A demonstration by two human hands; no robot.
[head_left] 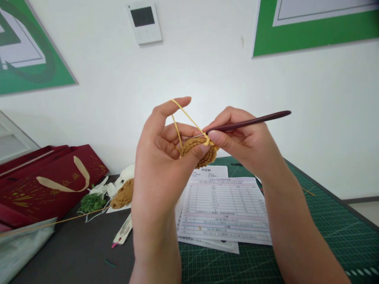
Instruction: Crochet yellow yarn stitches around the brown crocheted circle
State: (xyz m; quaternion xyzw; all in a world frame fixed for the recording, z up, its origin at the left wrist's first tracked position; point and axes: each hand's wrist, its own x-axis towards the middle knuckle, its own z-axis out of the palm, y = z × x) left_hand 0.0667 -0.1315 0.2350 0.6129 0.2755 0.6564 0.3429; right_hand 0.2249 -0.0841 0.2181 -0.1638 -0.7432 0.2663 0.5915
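Note:
A round brown crochet piece (201, 154) is pinched between the thumb and fingers of my left hand (168, 146). Yellow yarn (188, 114) loops over my raised left index finger and runs down to the piece's upper edge. My right hand (239, 138) holds a crochet hook (251, 121) with a dark red handle, pen-like, its thin metal shaft pointing left along the top of the piece. A yellow stitch sits by the hook near my right thumb. The hook's tip is partly hidden behind the work and my left fingers.
Printed pattern sheets (222, 213) lie on a green cutting mat (299, 236) below my hands. To the left are a brown yarn ball (122, 194), green yarn (93, 203), white yarn (120, 179), a paper tag (123, 230) and a red gift bag (56, 183). A white wall stands behind.

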